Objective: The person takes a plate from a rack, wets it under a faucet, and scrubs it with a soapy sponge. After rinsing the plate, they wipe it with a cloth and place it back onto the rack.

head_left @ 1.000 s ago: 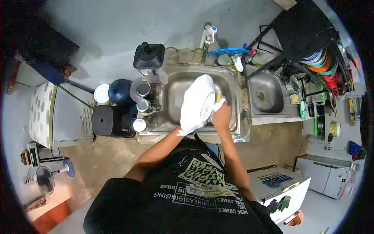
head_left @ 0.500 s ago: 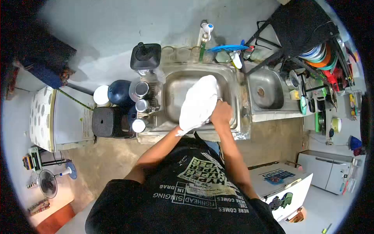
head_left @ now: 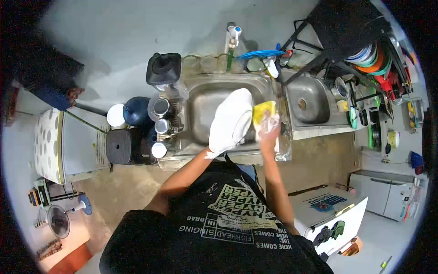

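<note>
A white dish [head_left: 230, 119], tilted and seen edge-on at its right rim, is held over the sink basin [head_left: 197, 109]. My left hand [head_left: 215, 153], coated in white suds at the wrist, grips its lower left end; the fingers are mostly hidden by the dish. To the right of the dish, my right hand [head_left: 268, 130] holds a yellow sponge [head_left: 263, 109]. Suds cover the fingers of that hand. The sponge is a little apart from the dish's right rim.
A faucet [head_left: 233, 34] stands behind the sink. Jars with metal lids [head_left: 161, 126] line its left edge. A blue plate [head_left: 260, 54] leans at the back. On the right are a second basin [head_left: 308, 102] and a black rack [head_left: 340, 32] with stacked plates [head_left: 376, 59].
My right hand has moved right, away from the dish's rim, and turned so the yellow sponge and suds show. The dish stays in my left hand, its rim now more visible.
</note>
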`<move>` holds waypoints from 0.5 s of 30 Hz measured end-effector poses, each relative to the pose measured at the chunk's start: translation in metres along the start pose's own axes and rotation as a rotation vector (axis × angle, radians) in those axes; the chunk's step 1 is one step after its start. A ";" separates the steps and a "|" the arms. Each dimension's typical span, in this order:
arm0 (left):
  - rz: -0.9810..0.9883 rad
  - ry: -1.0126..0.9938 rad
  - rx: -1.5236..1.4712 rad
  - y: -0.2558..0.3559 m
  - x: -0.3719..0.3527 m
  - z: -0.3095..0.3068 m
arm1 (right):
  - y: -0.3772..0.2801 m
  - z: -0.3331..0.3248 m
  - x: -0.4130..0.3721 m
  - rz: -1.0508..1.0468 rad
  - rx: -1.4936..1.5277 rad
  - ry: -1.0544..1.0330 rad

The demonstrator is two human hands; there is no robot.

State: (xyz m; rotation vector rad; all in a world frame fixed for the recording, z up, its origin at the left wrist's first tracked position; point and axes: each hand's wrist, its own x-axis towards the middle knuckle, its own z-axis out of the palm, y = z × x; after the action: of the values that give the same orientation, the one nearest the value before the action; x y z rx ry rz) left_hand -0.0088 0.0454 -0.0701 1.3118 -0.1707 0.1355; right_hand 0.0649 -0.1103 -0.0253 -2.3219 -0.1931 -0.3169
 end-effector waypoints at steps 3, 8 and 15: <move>0.257 0.097 0.579 0.024 0.009 0.002 | -0.054 -0.003 -0.015 -0.108 0.289 0.118; 0.174 0.277 0.314 -0.001 0.011 -0.003 | -0.098 -0.013 -0.028 -0.298 0.395 0.082; -0.015 0.171 -0.432 -0.006 0.005 -0.008 | -0.094 -0.024 -0.036 -0.463 0.304 -0.095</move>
State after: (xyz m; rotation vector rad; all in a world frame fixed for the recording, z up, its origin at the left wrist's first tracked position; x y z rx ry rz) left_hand -0.0020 0.0519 -0.0763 0.8659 -0.0394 0.1858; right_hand 0.0046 -0.0641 0.0453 -1.9720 -0.7769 -0.3749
